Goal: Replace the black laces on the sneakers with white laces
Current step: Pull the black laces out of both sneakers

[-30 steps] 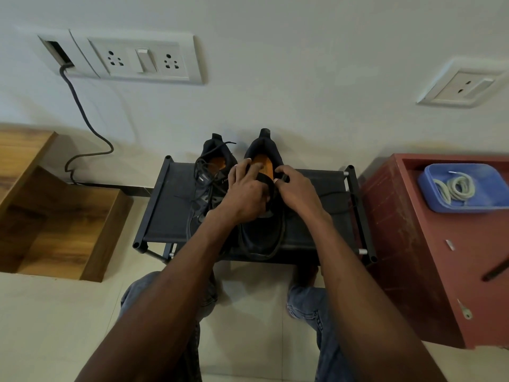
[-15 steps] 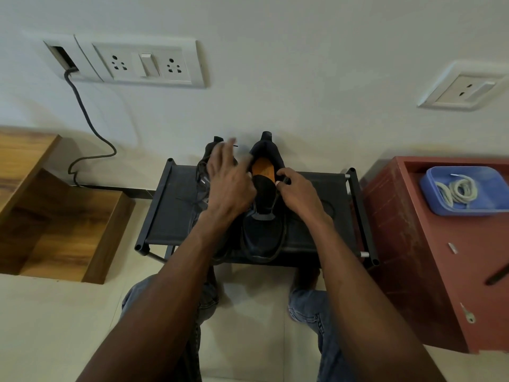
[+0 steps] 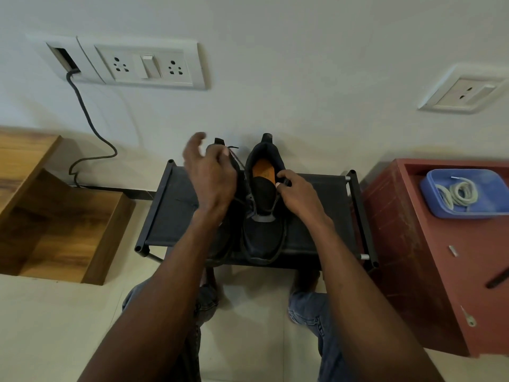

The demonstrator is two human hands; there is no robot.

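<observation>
Hands: left hand (image 3: pixel 210 175) pinches the thin black lace (image 3: pixel 239 158); right hand (image 3: pixel 298 193) grips the black fabric sneaker (image 3: pixel 264 216) at its collar.
Handling: lace looks limp, light; pull by its tip.

Before you, two black sneakers (image 3: pixel 263 235) stand on a black rack (image 3: pixel 325 194); the right one shows you an orange insole (image 3: pixel 261 168) and a grey tab below its tongue. Coiled white laces (image 3: pixel 458 193) lie in a blue tray (image 3: pixel 440 208) on a dull red cabinet (image 3: pixel 429 271). A wood-grained brown shelf (image 3: pixel 55 230) lies left; the wall (image 3: pixel 303 64) is off-white, the floor (image 3: pixel 41 326) cream.
</observation>
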